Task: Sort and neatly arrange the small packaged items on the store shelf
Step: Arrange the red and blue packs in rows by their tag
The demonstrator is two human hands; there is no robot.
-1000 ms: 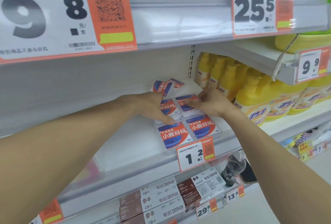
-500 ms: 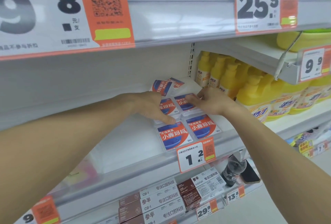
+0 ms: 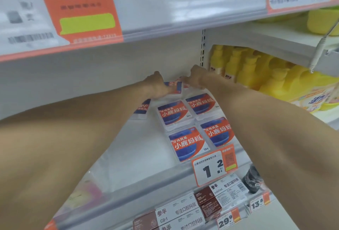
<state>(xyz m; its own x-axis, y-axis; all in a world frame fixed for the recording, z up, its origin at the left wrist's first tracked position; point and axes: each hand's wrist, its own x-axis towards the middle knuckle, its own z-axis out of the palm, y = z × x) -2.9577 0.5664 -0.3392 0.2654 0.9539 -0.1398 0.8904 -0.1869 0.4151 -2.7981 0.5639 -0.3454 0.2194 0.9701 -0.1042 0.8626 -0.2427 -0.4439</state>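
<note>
here, a head-worn view down two bare forearms reaching deep into a white store shelf (image 3: pixel 139 160). left hand (image 3: pixel 157 87) far back near the rear wall, fingers curled down onto a small packet (image 3: pixel 173 87) with a red and blue label, gripping its near edge. right hand (image 3: pixel 195 79) just beside it at the back, knuckles raised, fingertips bent onto another packet mostly hidden beneath; only a sliver of red label showing, so grip hard to confirm beyond contact with curled fingers.

in front of the hands, four flat floss-pick packets (image 3: pixel 175 113) lying face up in two neat columns of two, each with a blue and orange-red label in white chinese characters. front-left packet (image 3: pixel 187 144) closest to the shelf lip, front-right packet (image 3: pixel 217 131) just beside it, edges touching or nearly so. one more packet (image 3: pixel 143 106) partly hidden under the left forearm, tilted, apart from the tidy block.

on the shelf lip, an orange and white price tag (image 3: pixel 213 165) reading 1.2. to the right, behind a slotted upright, yellow pump bottles (image 3: pixel 245 68) crowded together. below, brown and white toothpaste boxes (image 3: pixel 185 211) and tags reading 29.9 and 13.8. overhead, large blurred price signs (image 3: pixel 77 7) on the upper shelf edge.
</note>
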